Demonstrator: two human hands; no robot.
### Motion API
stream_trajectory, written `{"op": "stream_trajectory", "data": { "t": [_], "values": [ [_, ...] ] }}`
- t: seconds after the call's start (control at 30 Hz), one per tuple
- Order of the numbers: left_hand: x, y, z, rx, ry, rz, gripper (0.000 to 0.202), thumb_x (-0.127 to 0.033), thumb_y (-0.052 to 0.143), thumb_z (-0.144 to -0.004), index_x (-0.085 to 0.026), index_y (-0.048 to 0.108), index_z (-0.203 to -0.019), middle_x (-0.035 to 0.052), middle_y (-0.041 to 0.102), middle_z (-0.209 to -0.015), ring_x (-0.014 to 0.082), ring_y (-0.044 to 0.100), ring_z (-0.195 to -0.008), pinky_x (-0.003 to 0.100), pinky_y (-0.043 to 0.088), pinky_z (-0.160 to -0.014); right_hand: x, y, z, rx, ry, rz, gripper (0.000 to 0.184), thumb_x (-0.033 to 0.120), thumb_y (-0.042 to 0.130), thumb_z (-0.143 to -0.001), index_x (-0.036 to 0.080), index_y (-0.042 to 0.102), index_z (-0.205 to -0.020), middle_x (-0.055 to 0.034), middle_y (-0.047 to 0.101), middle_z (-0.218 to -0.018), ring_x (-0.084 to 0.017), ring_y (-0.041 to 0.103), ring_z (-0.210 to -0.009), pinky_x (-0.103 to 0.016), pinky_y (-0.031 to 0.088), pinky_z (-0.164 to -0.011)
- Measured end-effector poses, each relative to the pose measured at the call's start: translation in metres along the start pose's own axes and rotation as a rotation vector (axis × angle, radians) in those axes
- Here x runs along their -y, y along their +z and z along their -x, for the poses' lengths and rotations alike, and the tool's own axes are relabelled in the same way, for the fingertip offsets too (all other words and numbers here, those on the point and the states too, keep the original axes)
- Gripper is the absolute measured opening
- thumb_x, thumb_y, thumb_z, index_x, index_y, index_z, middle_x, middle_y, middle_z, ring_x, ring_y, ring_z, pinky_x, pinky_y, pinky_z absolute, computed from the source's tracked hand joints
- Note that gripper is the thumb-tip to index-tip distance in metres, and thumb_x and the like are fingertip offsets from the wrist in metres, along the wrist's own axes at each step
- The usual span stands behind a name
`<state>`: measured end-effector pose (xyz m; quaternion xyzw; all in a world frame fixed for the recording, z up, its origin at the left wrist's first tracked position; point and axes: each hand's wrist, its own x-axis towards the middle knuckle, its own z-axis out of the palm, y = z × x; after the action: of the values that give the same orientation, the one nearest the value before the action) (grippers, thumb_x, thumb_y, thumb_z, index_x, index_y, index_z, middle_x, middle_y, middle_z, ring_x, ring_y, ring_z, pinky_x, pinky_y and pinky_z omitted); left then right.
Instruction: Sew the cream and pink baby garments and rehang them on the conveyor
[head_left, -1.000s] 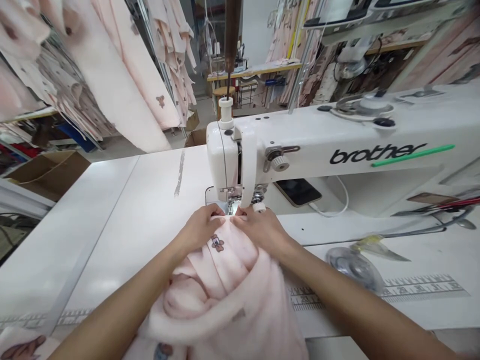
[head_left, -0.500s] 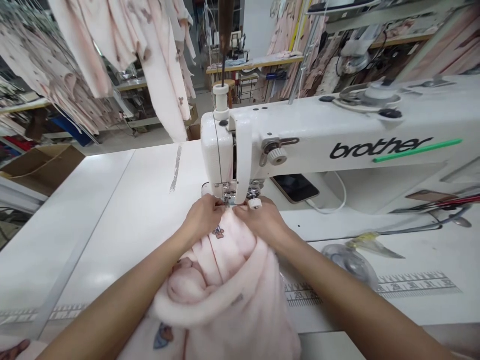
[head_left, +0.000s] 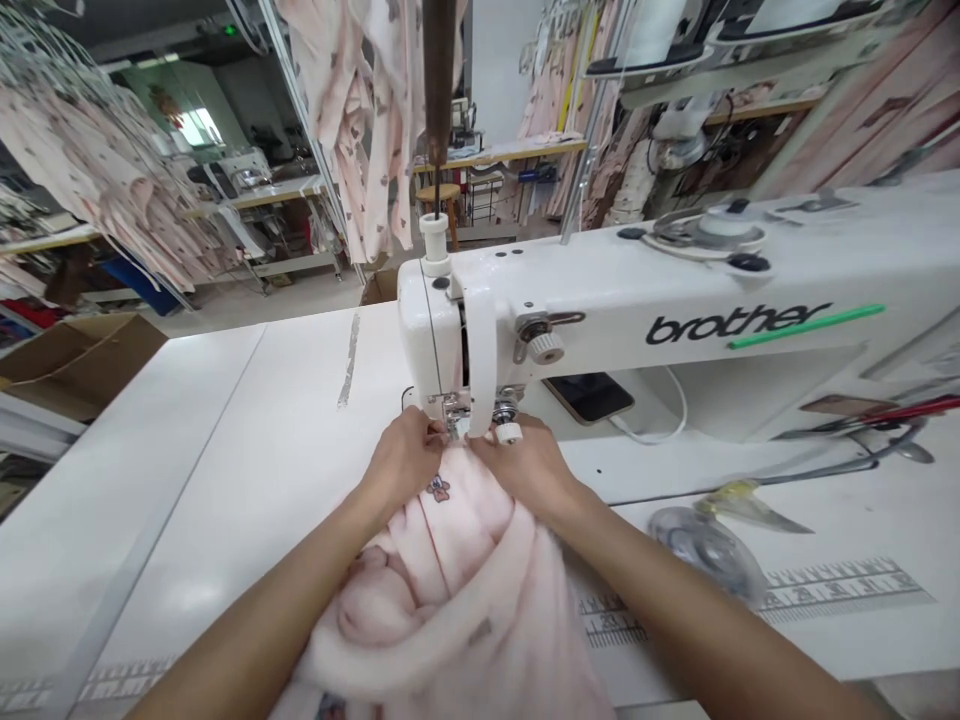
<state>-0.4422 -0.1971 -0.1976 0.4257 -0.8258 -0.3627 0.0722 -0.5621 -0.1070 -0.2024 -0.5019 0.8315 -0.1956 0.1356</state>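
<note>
A soft pink garment (head_left: 480,520) with small printed animals runs from the front of the table up to the needle area of a white sewing machine (head_left: 585,300). My left hand (head_left: 409,455) pinches the fabric's edge just left of the presser foot (head_left: 454,415). On the other side, my right hand (head_left: 521,460) grips the cloth close to the foot, partly behind the machine's white knob. The fingertips of both hands are partly hidden. Below them the garment lies bunched in folds between my forearms.
Under the machine arm lies a phone (head_left: 589,396) with a white cable. To the right are a clear round plastic item (head_left: 705,555), yellow-handled snips (head_left: 750,505) and a printed ruler strip (head_left: 847,585). A cardboard box (head_left: 82,365) stands left; pink garments (head_left: 367,120) hang behind.
The camera view has shifted, so the machine sits slightly lower and the hanging garments appear farther right. Both hands stay at the presser foot, holding the cloth.
</note>
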Motion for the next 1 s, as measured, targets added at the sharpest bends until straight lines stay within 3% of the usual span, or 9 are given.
{"op": "stream_trajectory", "data": {
  "t": [0.53, 0.8, 1.0],
  "values": [
    [0.0, 0.004, -0.007, -0.062, 0.011, -0.075, 0.01, -0.016, 0.046, -0.076, -0.015, 0.056, -0.078, 0.0051, 0.064, -0.081, 0.0182, 0.059, -0.074, 0.027, 0.039, -0.063, -0.002, 0.01, -0.009, -0.026, 0.026, 0.107, 0.011, 0.015, 0.051, -0.08, 0.014, 0.061, -0.076, -0.0044, 0.062, -0.069, -0.018, 0.054, -0.063, -0.026, 0.025, -0.051],
    [-0.003, 0.004, -0.011, -0.093, 0.006, -0.092, 0.018, -0.014, 0.046, -0.076, -0.014, 0.057, -0.09, 0.0086, 0.065, -0.085, 0.024, 0.06, -0.083, 0.032, 0.042, -0.071, -0.001, 0.012, -0.009, -0.076, 0.021, 0.11, 0.016, 0.012, 0.046, -0.082, 0.013, 0.062, -0.082, -0.0081, 0.065, -0.082, -0.022, 0.059, -0.077, -0.027, 0.034, -0.062],
    [0.001, 0.0, -0.012, -0.055, 0.045, -0.07, 0.02, -0.019, 0.046, -0.077, -0.016, 0.058, -0.092, 0.0065, 0.066, -0.091, 0.0234, 0.06, -0.09, 0.031, 0.043, -0.076, -0.003, 0.01, -0.007, -0.086, -0.006, 0.049, 0.021, 0.013, 0.041, -0.086, 0.013, 0.061, -0.081, -0.0102, 0.066, -0.084, -0.024, 0.059, -0.079, -0.028, 0.037, -0.064]
  ]
}}
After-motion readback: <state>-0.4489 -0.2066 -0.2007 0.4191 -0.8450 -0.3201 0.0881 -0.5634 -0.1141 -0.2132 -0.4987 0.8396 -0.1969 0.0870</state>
